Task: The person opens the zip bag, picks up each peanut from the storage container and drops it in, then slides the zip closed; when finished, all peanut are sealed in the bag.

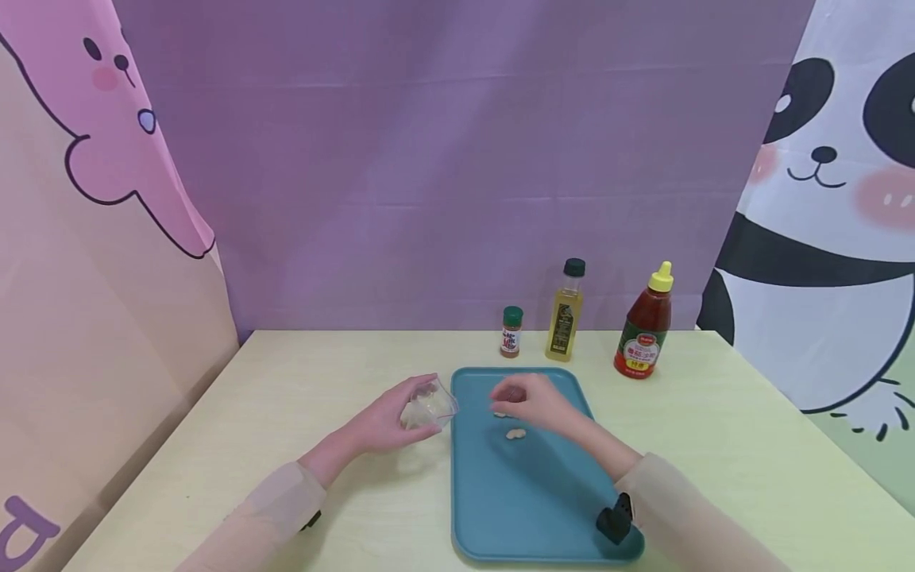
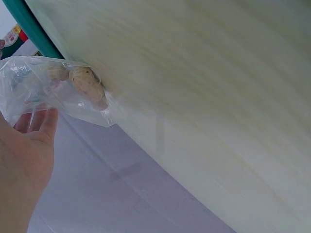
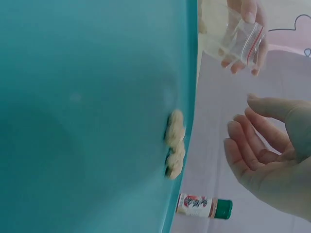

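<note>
My left hand grips a clear plastic bag just left of the blue tray. Pale brown, peanut-like pieces lie inside the bag in the left wrist view. A red line runs along the bag's zip edge in the right wrist view. Over the tray's upper part hovers my right hand, its fingers loosely bent and apart, with nothing between them. Below it, one peanut-like piece lies on the tray and another is partly hidden by the hand.
Behind the tray stand a small green-capped spice jar, an oil bottle and a red sauce bottle with a yellow cap. A purple cloth hangs at the table's back edge.
</note>
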`<act>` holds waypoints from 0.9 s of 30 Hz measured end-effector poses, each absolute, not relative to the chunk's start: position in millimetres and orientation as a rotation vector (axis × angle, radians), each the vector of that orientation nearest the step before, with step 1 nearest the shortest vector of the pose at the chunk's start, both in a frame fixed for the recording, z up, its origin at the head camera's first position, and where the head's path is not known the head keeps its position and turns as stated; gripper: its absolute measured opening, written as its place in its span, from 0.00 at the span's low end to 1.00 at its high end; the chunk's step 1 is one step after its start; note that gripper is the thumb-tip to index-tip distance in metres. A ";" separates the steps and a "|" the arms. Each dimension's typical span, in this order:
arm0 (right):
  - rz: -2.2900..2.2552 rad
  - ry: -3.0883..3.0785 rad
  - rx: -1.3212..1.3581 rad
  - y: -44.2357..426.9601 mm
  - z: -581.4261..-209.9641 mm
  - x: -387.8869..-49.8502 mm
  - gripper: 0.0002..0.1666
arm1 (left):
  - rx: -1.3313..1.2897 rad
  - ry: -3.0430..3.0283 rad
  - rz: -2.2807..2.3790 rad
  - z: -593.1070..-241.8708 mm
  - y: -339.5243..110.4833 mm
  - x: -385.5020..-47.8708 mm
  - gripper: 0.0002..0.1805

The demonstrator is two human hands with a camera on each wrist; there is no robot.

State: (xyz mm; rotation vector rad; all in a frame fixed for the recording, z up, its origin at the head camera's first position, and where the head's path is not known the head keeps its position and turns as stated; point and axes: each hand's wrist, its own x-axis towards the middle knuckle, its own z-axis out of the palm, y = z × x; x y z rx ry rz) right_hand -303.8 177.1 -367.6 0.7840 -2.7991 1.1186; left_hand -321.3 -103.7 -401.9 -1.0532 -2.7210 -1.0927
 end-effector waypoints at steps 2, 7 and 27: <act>1.080 -2.835 0.785 182.0 -368.8 -304.4 0.13 | -1.056 -2.719 -1.086 -401.8 -103.6 -322.0 0.42; 0.991 -2.895 0.819 191.7 -373.0 -305.6 0.13 | -1.071 -2.708 -1.058 -401.7 -103.5 -322.9 0.43; 0.905 -3.054 0.713 202.5 -385.2 -302.4 0.06 | -1.051 -2.743 -1.067 -403.3 -104.6 -323.2 0.43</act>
